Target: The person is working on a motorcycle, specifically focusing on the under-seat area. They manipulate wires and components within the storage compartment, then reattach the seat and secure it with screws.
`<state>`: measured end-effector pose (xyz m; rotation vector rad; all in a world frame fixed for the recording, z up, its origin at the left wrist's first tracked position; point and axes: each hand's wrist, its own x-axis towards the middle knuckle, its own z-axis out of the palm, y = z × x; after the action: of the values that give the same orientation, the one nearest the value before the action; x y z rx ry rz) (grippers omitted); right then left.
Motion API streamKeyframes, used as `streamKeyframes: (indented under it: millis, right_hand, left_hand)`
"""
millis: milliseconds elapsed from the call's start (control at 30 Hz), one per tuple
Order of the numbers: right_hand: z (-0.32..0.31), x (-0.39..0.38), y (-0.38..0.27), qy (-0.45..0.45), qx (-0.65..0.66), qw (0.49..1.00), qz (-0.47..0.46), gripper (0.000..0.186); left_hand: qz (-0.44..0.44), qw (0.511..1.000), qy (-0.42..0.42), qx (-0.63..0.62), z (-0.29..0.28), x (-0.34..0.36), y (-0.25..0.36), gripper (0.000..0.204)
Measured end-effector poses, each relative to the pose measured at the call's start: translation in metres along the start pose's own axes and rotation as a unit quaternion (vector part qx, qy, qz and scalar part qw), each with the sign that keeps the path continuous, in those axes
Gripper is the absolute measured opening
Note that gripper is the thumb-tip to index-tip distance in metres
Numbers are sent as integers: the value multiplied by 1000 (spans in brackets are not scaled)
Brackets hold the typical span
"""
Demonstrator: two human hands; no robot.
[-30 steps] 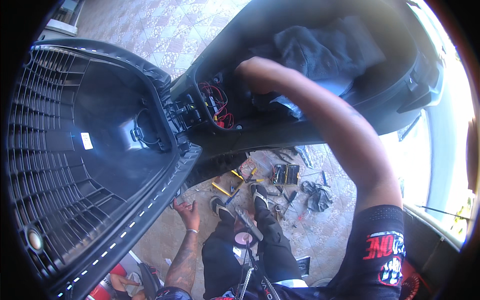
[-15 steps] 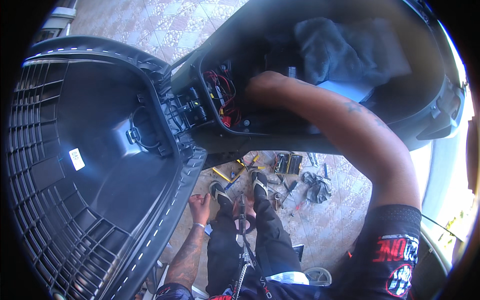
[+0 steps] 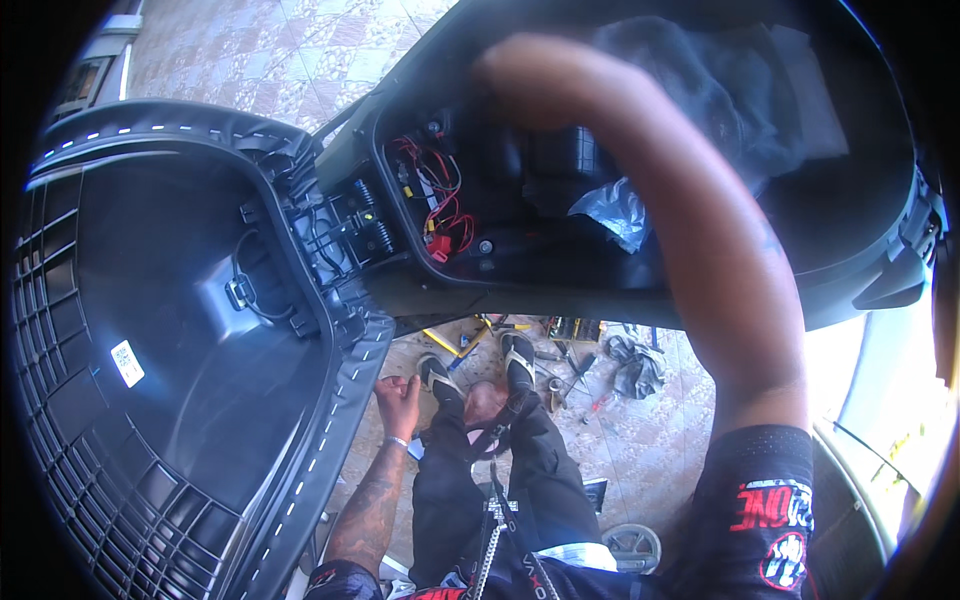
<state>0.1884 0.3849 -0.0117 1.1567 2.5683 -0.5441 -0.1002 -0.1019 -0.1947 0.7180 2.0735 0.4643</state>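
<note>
My right hand (image 3: 520,75) is blurred inside the upper part of the open black storage compartment (image 3: 850,230), its fingers lost in shadow. Below and left of it lie red and black wires with connectors (image 3: 440,225). A grey cloth (image 3: 705,100) and crumpled silvery sheeting (image 3: 610,210) lie right of the wires, partly behind my forearm. My left hand (image 3: 398,400) is low beside the edge of the hinged black seat (image 3: 200,380), fingers curled; what they hold, if anything, is hidden.
On the tiled floor (image 3: 680,420) around my feet lie yellow-handled tools (image 3: 455,340), a tool case (image 3: 575,328), screwdrivers and a crumpled dark rag (image 3: 635,365). A grey wheel (image 3: 630,548) is at lower right. The spring hinge (image 3: 370,220) joins seat and compartment.
My right hand has risen toward the upper part of the compartment, uncovering more of its floor and the silvery sheeting. My left hand stays low by the seat edge, its fingers curled.
</note>
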Motion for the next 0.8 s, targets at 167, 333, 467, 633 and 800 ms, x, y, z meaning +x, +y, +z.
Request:
streamKeyframes:
  millis: [167, 333, 467, 633, 800]
  right_hand:
    - [-79, -37, 72, 78, 132, 985, 83, 31]
    - [-102, -110, 120, 145, 178, 965, 131, 28]
    - [-93, -158, 141, 174, 168, 954, 176, 26]
    - [-49, -162, 174, 127, 52, 965, 225, 25]
    - [3, -120, 205, -133, -191, 941, 245, 21]
  left_hand:
    - [-6, 1000, -11, -26, 9, 9, 3, 79]
    - [39, 998, -26, -36, 9, 11, 2, 97]
    - [32, 999, -35, -11, 6, 9, 3, 101]
    - [11, 999, -43, -10, 5, 2, 9, 104]
    - [6, 998, -57, -17, 8, -8, 15, 103]
